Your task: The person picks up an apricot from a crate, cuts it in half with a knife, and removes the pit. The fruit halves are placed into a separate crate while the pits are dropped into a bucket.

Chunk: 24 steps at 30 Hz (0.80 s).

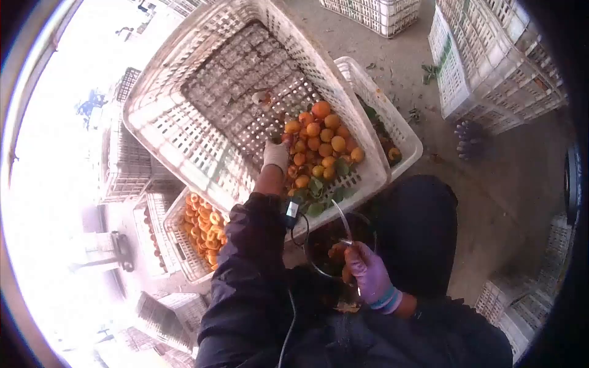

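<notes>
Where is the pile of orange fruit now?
Head view, centre: the small round orange fruit lies heaped in the lower corner of the tilted white plastic lattice crate, just beside the white-gloved left hand.

Stacked white crates [491, 73], concrete floor [503, 184]

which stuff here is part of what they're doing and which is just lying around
In use: tilted crate, fruit in it, left hand among the fruit, right hand over the bucket.
Lying about: stacked crates at right, loose leaves, far crate.
</notes>
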Available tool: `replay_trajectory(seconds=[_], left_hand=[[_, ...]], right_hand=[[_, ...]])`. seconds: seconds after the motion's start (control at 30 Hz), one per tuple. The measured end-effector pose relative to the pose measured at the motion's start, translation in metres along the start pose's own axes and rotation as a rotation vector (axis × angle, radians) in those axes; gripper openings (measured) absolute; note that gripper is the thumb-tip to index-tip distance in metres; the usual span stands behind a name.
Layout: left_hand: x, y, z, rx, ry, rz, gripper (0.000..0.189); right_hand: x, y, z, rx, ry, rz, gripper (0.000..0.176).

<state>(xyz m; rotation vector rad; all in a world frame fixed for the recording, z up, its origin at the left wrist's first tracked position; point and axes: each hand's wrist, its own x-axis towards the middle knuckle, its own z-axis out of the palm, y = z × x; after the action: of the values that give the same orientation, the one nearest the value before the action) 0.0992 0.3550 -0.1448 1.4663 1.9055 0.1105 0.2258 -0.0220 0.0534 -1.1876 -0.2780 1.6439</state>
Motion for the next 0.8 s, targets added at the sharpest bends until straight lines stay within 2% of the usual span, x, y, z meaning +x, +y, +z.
replay_trajectory(seconds=[0.03, 0.1, 0.13, 0.17, 0.23, 0.27, 0.3, 0.37, 0.4, 0.47, 0.5, 0.57, 0.6, 0.67, 0.77, 0.8], left_hand=[[0.009, -0.001, 0.006, -0.001, -0.002, 0.01, 0.056], [0.019, -0.006, 0.019, -0.323, 0.079, 0.062, 0.088], [0.068, -0.034, 0.042, -0.255, 0.127, 0.026, 0.088], [0.058, -0.026, 0.036, -0.254, 0.123, 0.026, 0.088], [0.022, -0.011, 0.009, -0.307, -0.075, -0.015, 0.081], [0.063, -0.048, 0.014, 0.343, -0.152, 0.489, 0.068], [0.011, -0.031, 0.016, 0.347, -0.148, 0.486, 0.068], [-0.075, 0.015, -0.028, -0.795, -0.337, 0.15, 0.06], [-0.099, 0.014, -0.034, -0.793, -0.333, 0.15, 0.06], [-0.145, 0.003, -0.044, -1.154, -0.53, 0.109, 0.063], [-0.179, 0.002, -0.051, -1.159, -0.524, 0.105, 0.063], [-0.247, 0.002, -0.069, -1.178, -0.542, 0.274, 0.066], [-0.268, -0.007, -0.077, -1.063, -0.516, 0.302, 0.065], [-0.296, -0.032, -0.084, -0.926, -0.482, 0.372, 0.065], [-0.328, -0.059, -0.079, -0.98, -0.41, 0.452, 0.069], [-0.337, -0.066, -0.08, -0.993, -0.403, 0.458, 0.069]], right_hand=[[-0.001, 0.006, -0.006, 0.0, 0.007, -0.006, 0.044], [0.001, 0.005, -0.013, -0.002, 0.023, -0.018, 0.044], [0.0, 0.002, -0.015, -0.018, 0.019, 0.026, 0.045], [-0.002, 0.001, -0.016, -0.032, 0.013, 0.076, 0.045], [-0.002, 0.001, -0.014, -0.03, 0.014, 0.035, 0.045], [-0.001, 0.0, -0.012, -0.03, 0.011, -0.015, 0.045], [0.0, -0.002, -0.009, -0.027, 0.005, -0.014, 0.045], [-0.003, -0.007, -0.004, 0.024, -0.033, -0.078, 0.043], [-0.003, -0.007, -0.002, 0.027, -0.038, -0.077, 0.043], [-0.004, -0.001, 0.001, 0.121, -0.071, -0.086, 0.036], [-0.006, 0.001, 0.003, 0.117, -0.075, -0.079, 0.036], [-0.007, 0.005, 0.004, 0.042, -0.09, -0.122, 0.037], [-0.007, 0.01, 0.004, 0.022, -0.101, -0.134, 0.037], [-0.006, 0.019, 0.006, -0.058, -0.1, -0.163, 0.036], [-0.011, 0.023, 0.011, -0.262, -0.105, -0.229, 0.032], [-0.008, 0.031, 0.011, -0.387, -0.1, -0.344, 0.031]])
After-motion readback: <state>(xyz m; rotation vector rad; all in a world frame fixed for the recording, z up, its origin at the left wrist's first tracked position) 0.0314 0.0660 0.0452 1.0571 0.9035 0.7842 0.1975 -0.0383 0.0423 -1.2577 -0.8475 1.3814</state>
